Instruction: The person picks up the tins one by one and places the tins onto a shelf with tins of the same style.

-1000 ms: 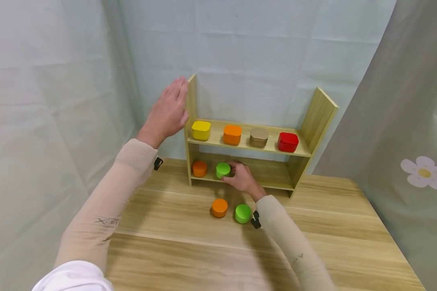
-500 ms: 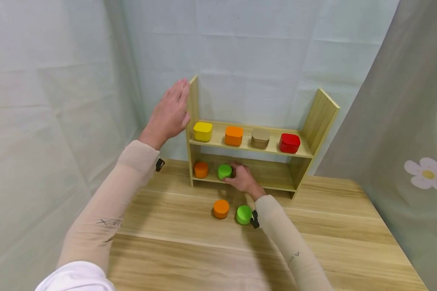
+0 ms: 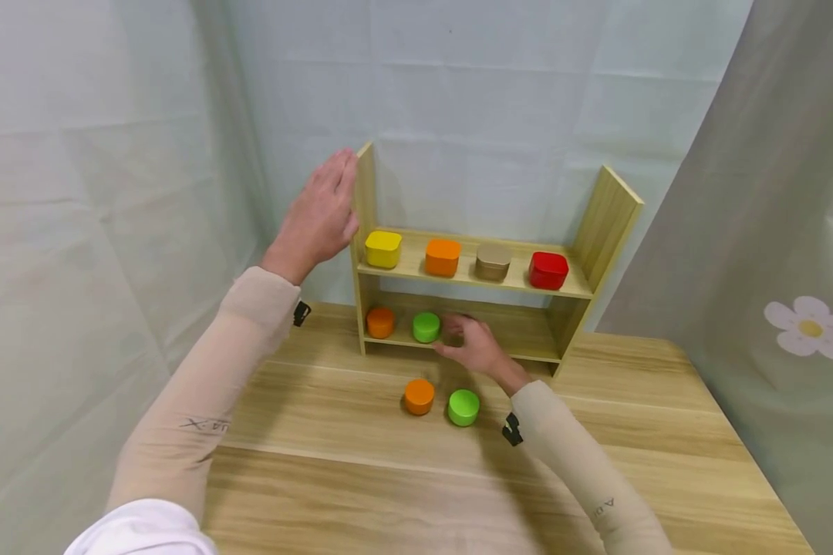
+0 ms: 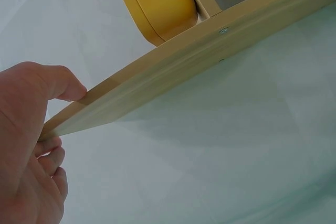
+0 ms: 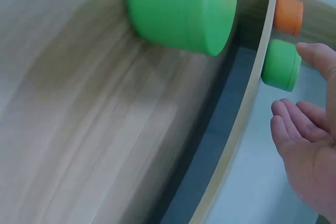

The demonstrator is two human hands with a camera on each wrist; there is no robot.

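Note:
My left hand (image 3: pixel 322 210) lies flat with straight fingers against the left side panel of a small wooden shelf (image 3: pixel 365 193); in the left wrist view its thumb (image 4: pixel 65 85) touches the panel's edge (image 4: pixel 210 59). My right hand (image 3: pixel 470 341) hovers open in front of the lower shelf, just right of a green round tin (image 3: pixel 426 327) and apart from it. An orange round tin (image 3: pixel 379 322) stands left of that one. On the table in front lie another orange tin (image 3: pixel 419 395) and another green tin (image 3: pixel 463 407). The right wrist view shows the open fingers (image 5: pixel 299 124) beside the shelved green tin (image 5: pixel 281 64).
The upper shelf holds a yellow tin (image 3: pixel 383 249), an orange tin (image 3: pixel 443 257), a tan tin (image 3: pixel 493 262) and a red tin (image 3: pixel 548 270). Pale curtains hang behind and on both sides. The wooden table (image 3: pixel 632 432) stretches toward me.
My right hand has let go of the green tin on the lower shelf and drawn back to the right, fingers opened. The left hand has stayed on the side panel.

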